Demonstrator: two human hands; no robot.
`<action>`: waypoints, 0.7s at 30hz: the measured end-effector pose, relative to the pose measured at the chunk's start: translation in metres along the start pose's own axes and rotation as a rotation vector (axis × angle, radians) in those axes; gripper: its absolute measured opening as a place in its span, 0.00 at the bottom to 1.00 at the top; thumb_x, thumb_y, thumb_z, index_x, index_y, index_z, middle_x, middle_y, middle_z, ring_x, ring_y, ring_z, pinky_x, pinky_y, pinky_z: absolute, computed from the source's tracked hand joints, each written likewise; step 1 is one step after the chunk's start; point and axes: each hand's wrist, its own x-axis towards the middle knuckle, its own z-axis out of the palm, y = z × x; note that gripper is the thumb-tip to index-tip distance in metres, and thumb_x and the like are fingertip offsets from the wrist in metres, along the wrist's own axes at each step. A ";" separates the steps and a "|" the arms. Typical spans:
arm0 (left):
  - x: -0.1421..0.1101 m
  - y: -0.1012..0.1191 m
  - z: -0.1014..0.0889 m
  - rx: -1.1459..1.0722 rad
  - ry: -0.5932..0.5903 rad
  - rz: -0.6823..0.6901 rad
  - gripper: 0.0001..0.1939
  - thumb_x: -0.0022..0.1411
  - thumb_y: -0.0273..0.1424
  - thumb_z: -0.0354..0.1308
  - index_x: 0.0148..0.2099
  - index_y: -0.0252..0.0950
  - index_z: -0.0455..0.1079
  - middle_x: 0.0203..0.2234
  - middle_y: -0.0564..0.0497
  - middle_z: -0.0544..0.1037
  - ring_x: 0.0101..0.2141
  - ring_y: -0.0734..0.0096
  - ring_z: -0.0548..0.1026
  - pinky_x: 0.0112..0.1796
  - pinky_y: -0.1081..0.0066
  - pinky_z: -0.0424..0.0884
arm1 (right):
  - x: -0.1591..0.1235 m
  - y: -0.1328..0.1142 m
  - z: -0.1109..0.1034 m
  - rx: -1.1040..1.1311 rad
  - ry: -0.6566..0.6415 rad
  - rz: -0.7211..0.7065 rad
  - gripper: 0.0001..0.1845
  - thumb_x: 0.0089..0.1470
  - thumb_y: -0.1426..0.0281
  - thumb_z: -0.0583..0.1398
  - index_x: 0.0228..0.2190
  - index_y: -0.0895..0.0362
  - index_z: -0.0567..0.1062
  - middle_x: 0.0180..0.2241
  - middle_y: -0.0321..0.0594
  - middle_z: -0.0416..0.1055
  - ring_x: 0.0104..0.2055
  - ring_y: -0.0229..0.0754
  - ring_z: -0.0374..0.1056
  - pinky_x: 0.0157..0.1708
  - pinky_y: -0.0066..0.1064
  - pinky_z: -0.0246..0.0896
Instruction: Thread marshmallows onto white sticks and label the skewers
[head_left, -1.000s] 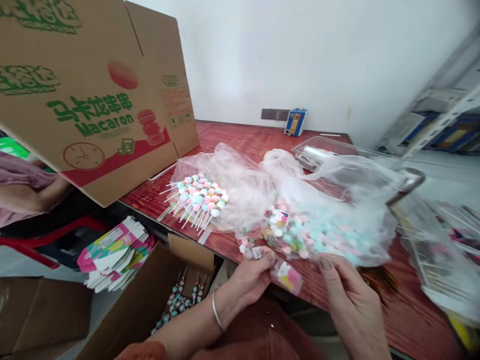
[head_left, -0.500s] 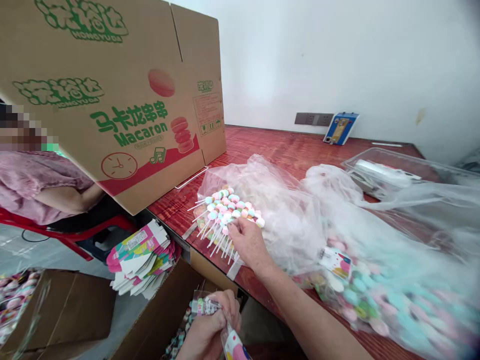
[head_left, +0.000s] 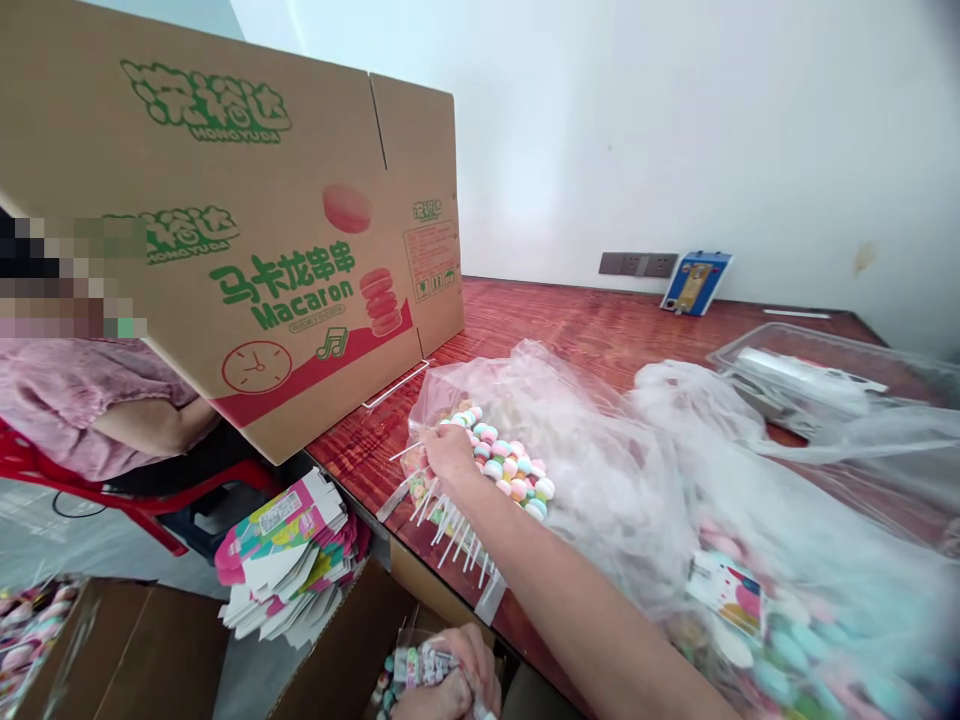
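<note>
My right hand (head_left: 450,452) is closed at the left end of a pile of candy skewers (head_left: 514,462), its fingers pinched round a white stick. Pastel pink, blue and white candies sit on these sticks, which point toward the table's front edge. The skewers lie on clear plastic bagging (head_left: 585,440). Low in the view, my left hand (head_left: 469,670) grips a clear plastic packet (head_left: 424,665) with a printed label. It is over an open carton (head_left: 337,640) that has more candies inside. Part of the packet is hidden by my fingers.
A large Macaron carton (head_left: 300,270) stands at the left of the red-brown table (head_left: 540,315). Folded printed cards (head_left: 289,550) are piled below it. A bag of candies (head_left: 810,590) and a clear tray (head_left: 810,370) lie right. A person (head_left: 112,410) sits at far left.
My right hand has shifted left across the candy skewers, to the pile's left end. My left hand still holds the packet. The camera view has tilted slightly upward.
</note>
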 end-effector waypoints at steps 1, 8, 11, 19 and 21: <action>0.000 0.000 0.000 -0.015 0.020 -0.009 0.11 0.53 0.37 0.70 0.29 0.35 0.75 0.22 0.52 0.67 0.21 0.77 0.63 0.23 0.74 0.57 | -0.002 0.000 -0.009 0.007 -0.008 0.023 0.15 0.64 0.65 0.58 0.50 0.57 0.72 0.48 0.45 0.73 0.44 0.46 0.72 0.41 0.42 0.72; 0.026 0.010 0.039 -0.238 0.324 -0.028 0.12 0.55 0.35 0.68 0.28 0.33 0.71 0.23 0.55 0.69 0.24 0.79 0.65 0.28 0.74 0.65 | -0.093 0.000 -0.136 0.043 -0.090 -0.182 0.22 0.59 0.72 0.54 0.55 0.53 0.61 0.31 0.33 0.76 0.19 0.33 0.66 0.19 0.24 0.60; 0.047 0.010 0.070 -0.257 0.450 -0.013 0.12 0.49 0.30 0.73 0.34 0.35 0.74 0.28 0.54 0.76 0.29 0.75 0.73 0.31 0.74 0.70 | -0.169 0.013 -0.198 -0.066 -0.038 -0.264 0.16 0.63 0.64 0.53 0.51 0.55 0.68 0.34 0.37 0.75 0.24 0.35 0.69 0.25 0.27 0.64; 0.077 -0.037 0.140 -0.326 0.347 -0.215 0.14 0.48 0.26 0.73 0.35 0.34 0.72 0.27 0.55 0.76 0.23 0.79 0.70 0.24 0.76 0.68 | -0.350 0.098 -0.308 -0.425 0.501 -0.257 0.17 0.54 0.58 0.62 0.44 0.49 0.80 0.40 0.42 0.80 0.41 0.48 0.77 0.38 0.28 0.73; 0.076 -0.051 0.153 -0.314 0.299 -0.261 0.15 0.48 0.27 0.74 0.35 0.33 0.72 0.27 0.55 0.76 0.23 0.79 0.70 0.23 0.76 0.68 | -0.376 0.113 -0.314 -0.404 0.527 -0.252 0.17 0.55 0.59 0.62 0.45 0.48 0.80 0.40 0.42 0.80 0.41 0.49 0.78 0.38 0.28 0.74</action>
